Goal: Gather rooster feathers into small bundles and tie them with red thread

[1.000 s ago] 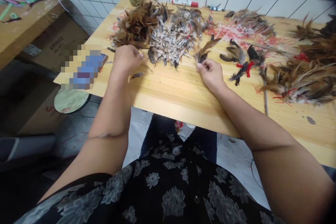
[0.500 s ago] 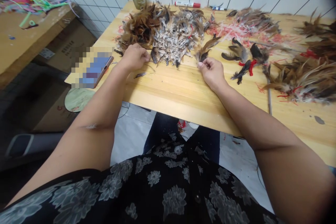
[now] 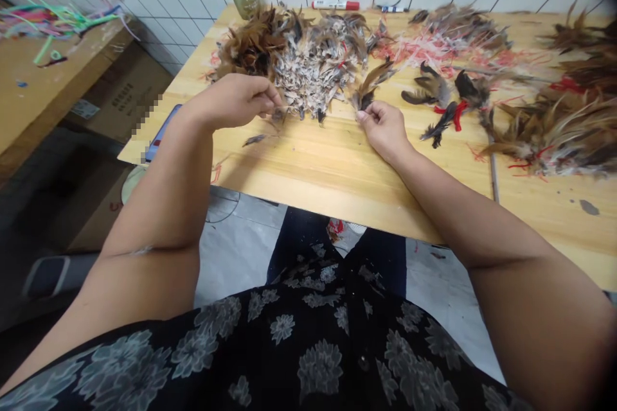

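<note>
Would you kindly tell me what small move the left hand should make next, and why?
I would probably bring the left hand toward the feather bunch in the right hand. The right fingertips pinch that bunch near its lower end, while the left hand is apart from it, near the large feather pile; whether it holds a thin strand, I cannot tell.

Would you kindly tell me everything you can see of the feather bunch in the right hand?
The feather bunch is small and slender, brown along its length, with dark and greyish parts near the base. The right hand pinches its lower end between thumb and fingers. In the picture it slants up and rightward over the wooden table, beside the pale feather pile. Whether it touches either, or is tied, I cannot tell.
</note>
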Available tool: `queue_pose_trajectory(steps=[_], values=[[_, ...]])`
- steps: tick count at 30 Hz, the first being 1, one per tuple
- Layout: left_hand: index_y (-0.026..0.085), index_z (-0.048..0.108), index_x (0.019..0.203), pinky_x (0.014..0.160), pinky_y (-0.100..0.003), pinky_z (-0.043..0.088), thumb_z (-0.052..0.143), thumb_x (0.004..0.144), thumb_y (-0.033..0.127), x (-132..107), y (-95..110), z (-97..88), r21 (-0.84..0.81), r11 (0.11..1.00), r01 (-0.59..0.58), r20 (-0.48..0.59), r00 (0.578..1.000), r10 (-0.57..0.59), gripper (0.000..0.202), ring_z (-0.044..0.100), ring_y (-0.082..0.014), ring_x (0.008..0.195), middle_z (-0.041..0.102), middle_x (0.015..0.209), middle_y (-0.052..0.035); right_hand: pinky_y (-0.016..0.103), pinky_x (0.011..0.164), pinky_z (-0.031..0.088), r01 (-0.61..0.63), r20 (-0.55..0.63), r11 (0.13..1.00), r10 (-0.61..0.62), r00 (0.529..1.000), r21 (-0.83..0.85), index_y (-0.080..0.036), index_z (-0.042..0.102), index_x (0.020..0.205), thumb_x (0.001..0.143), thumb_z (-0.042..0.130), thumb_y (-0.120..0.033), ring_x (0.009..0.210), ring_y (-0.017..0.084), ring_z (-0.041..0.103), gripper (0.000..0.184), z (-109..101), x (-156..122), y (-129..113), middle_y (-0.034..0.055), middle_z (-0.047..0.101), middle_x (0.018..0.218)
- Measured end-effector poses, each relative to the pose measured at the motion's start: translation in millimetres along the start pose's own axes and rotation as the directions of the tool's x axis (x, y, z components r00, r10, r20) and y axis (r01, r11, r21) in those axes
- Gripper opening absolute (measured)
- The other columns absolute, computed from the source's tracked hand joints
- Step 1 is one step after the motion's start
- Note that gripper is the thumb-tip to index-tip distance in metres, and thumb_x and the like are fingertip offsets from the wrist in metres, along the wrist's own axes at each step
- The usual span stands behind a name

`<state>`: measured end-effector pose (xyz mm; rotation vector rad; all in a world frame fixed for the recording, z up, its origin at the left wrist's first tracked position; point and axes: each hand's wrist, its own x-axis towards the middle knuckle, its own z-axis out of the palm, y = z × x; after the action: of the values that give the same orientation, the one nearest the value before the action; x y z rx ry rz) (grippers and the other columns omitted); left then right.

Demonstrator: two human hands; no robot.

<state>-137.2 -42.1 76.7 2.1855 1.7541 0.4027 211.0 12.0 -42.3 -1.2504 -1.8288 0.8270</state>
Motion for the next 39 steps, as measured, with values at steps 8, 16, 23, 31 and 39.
queue_pose_trajectory(steps=[8, 16, 23, 31, 39], values=[[0.014, 0.093, 0.114, 0.094, -0.028, 0.051, 0.071, 0.113, 0.005, 31, 79, 9.3, 0.065, 0.984, -0.168, 0.079, 0.983, 0.163, 0.023, 0.062, -0.0187, 0.088, 0.084, 0.096, 0.0013, 0.037, 0.085, 0.04, -0.025, 0.016, 0.997, 0.024, 1.0, 0.069, -0.027, 0.053, 0.083, 0.114, 0.078, -0.02, 0.081, 0.017, 0.047, 0.041, 7, 0, 2, -0.0042, 0.049, 0.08], [0.023, 0.086, 0.111, 0.128, -0.055, 0.059, 0.068, 0.109, 0.012, 69, 103, 68.1, 0.196, 0.95, -0.242, 0.091, 0.969, 0.228, 0.021, 0.081, -0.0406, 0.128, 0.091, 0.128, -0.0146, 0.034, 0.078, 0.034, -0.084, 0.091, 0.953, 0.06, 0.994, 0.291, -0.025, 0.056, 0.079, 0.116, 0.08, -0.018, 0.075, 0.013, 0.034, 0.045, 6, 1, -1, -0.0066, 0.044, 0.074], [0.028, 0.085, 0.117, 0.129, -0.066, 0.06, 0.066, 0.119, 0.04, 65, 85, 81.5, 0.113, 0.945, -0.308, -0.061, 0.947, 0.316, 0.022, 0.079, -0.0477, 0.137, 0.089, 0.132, -0.018, 0.033, 0.076, 0.033, -0.101, 0.108, 0.945, 0.07, 0.992, 0.31, -0.023, 0.061, 0.078, 0.11, 0.084, -0.016, 0.076, 0.013, 0.037, 0.04, 6, -1, 0, -0.0049, 0.051, 0.075], [0.031, 0.086, 0.125, 0.115, -0.065, 0.066, 0.058, 0.12, 0.047, 62, 78, 98.9, 0.138, 0.934, -0.328, -0.164, 0.923, 0.349, 0.032, 0.084, -0.0479, 0.13, 0.089, 0.133, -0.0183, 0.033, 0.076, 0.034, -0.106, 0.143, 0.942, 0.062, 0.988, 0.319, -0.023, 0.065, 0.084, 0.104, 0.097, -0.028, 0.078, 0.013, 0.043, 0.038, 3, -3, 6, -0.0041, 0.056, 0.079], [0.04, 0.083, 0.111, 0.131, -0.063, 0.058, 0.078, 0.111, 0.053, 55, 89, 104.5, -0.199, 0.946, -0.258, -0.18, 0.958, 0.223, 0.014, 0.077, -0.049, 0.143, 0.085, 0.131, -0.013, 0.033, 0.077, 0.039, -0.13, 0.194, 0.946, 0.073, 0.978, 0.298, -0.025, 0.06, 0.083, 0.1, 0.108, -0.059, 0.085, 0.016, 0.046, 0.062, -3, -6, -2, -0.0021, 0.056, 0.081]])
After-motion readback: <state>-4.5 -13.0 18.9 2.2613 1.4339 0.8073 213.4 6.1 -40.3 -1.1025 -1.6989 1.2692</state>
